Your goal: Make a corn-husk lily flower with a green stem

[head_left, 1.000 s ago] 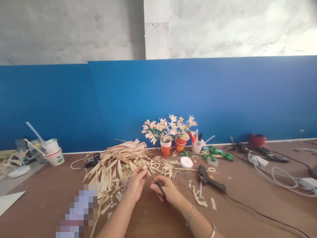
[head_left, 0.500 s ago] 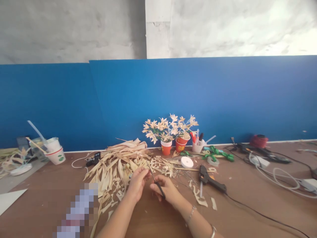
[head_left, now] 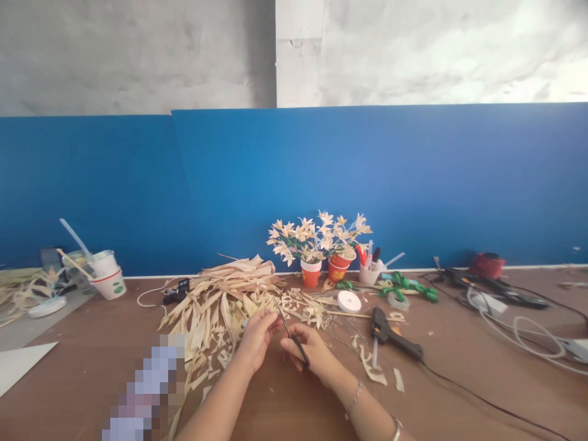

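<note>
My right hand (head_left: 309,350) grips the black handles of a pair of scissors (head_left: 298,349), whose blades point up and away to the left. Close beside the blades is my left hand (head_left: 260,335), its thumb and fingers pinched together; whatever they hold is too small to name. Just beyond my left hand spreads a heap of dried husks (head_left: 229,288), pale and papery. Cut husk pieces (head_left: 315,315) lie past the scissors' tips, some of them flower-shaped.
Husk flowers (head_left: 321,236) stand in red paper cups (head_left: 310,277) by the blue partition (head_left: 367,165). A glue gun (head_left: 395,338) with its cable lies at right, near a white spool (head_left: 349,301). Further right are cords and a power strip (head_left: 519,294). A paper cup (head_left: 110,286) stands far left.
The view has shifted a little, so the table's things appear slightly further right. Both hands keep nearly the same pose, the scissors still in the right one.
</note>
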Available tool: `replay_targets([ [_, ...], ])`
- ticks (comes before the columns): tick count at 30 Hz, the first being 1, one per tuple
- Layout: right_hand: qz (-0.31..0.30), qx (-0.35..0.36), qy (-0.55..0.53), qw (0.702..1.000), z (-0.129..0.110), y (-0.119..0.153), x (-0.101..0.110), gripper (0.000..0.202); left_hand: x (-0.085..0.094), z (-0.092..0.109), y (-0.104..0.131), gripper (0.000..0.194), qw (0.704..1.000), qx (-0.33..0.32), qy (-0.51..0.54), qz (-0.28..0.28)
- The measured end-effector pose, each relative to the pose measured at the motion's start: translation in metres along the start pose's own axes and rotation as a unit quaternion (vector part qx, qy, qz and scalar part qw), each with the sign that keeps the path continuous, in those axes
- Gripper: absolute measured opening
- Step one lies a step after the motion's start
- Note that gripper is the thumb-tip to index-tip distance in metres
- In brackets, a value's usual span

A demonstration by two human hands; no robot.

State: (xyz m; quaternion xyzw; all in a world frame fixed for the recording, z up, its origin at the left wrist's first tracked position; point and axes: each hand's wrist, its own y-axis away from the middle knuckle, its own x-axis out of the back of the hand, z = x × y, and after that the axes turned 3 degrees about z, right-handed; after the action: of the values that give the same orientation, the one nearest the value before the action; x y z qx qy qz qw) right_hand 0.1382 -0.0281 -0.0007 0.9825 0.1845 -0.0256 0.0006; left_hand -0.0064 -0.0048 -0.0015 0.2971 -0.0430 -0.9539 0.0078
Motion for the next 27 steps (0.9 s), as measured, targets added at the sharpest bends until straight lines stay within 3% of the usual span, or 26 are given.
replay_targets([
  [27, -0.024, -0.036, 0.039, 0.998, -0.011, 0.005, 0.000, 0.043, 0.014, 0.022, 0.001, 0.014, 0.994, 0.085, -0.052, -0.041],
])
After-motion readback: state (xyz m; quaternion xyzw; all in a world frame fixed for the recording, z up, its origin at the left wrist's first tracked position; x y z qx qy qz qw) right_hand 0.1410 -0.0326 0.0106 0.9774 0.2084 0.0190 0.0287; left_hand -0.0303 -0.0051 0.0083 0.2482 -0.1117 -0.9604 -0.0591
